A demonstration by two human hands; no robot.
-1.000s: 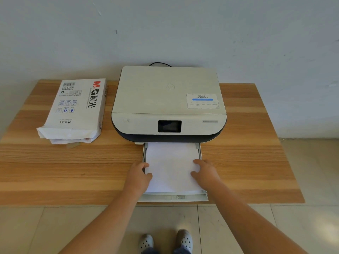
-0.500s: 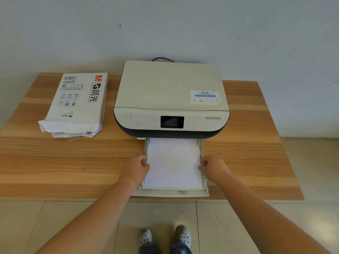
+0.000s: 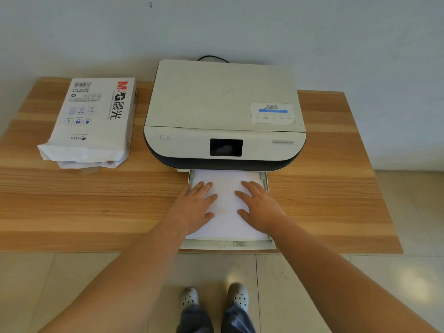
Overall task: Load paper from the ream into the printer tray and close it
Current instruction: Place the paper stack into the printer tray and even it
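Note:
A white printer (image 3: 223, 111) with a dark screen sits at the middle of the wooden table (image 3: 336, 200). Its paper tray (image 3: 228, 245) is pulled out toward me, past the table's front edge, and holds a stack of white paper (image 3: 225, 212). My left hand (image 3: 194, 207) lies flat on the left part of the stack, fingers spread. My right hand (image 3: 259, 206) lies flat on the right part in the same way. The opened ream (image 3: 93, 121), a white wrapper with red and black print, lies left of the printer.
A white wall stands right behind the table, and a black cable (image 3: 212, 58) runs out behind the printer. Tiled floor and my two feet in light clogs (image 3: 213, 298) show below the table's front edge.
Both hands have moved from the tray's side edges onto the top of the paper and now lie flat. The camera has come closer.

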